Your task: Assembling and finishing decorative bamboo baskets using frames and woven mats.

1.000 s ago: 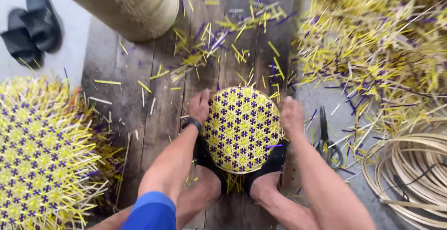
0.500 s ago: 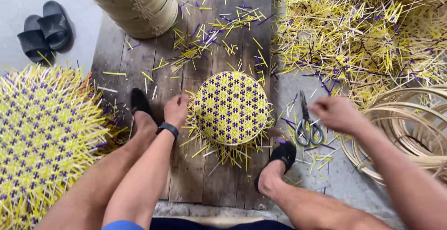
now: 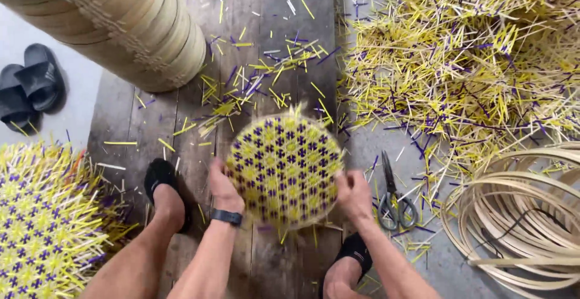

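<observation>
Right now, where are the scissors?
In the head view the scissors lie on the floor right of centre, just beside the right hand, between the woven disc and the cane hoops.

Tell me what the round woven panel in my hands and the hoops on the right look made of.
Round woven panel: flat yellow and purple strips, slightly glossy, probably plastic or dyed cane. Hoops: pale, matte bent strips, likely bamboo or rattan.

Scissors [image 3: 391, 197] beside right; planks [image 3: 266, 51] ahead littered.
</observation>
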